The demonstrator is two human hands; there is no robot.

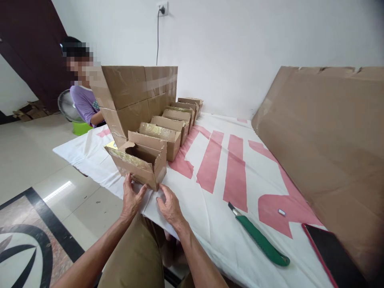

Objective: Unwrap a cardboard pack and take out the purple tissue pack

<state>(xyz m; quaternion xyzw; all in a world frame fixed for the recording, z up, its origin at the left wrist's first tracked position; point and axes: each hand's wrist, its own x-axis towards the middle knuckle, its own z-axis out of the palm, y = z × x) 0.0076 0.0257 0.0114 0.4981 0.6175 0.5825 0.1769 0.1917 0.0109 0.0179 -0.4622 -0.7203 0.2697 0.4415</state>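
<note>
A small open-topped cardboard box (139, 172) stands at the near edge of the cloth-covered table, its top flaps up and its inside dark. My left hand (132, 202) is at the lower part of the box's front face, thumb and fingers apart, fingertips against the cardboard. Beside the box's near right corner is my right hand (170, 206), thumb and forefinger spread; whether its fingertip touches the box I cannot tell. Neither hand grips anything. Behind the near box, several similar open boxes (172, 146) run in a row toward the wall.
Closed, taped cartons (129, 88) are stacked left of the row. A green utility knife (261, 240), blade showing, lies on the right near a phone (333, 256). A large cardboard sheet (324, 132) leans at the right. Across the table sits another person (85, 102).
</note>
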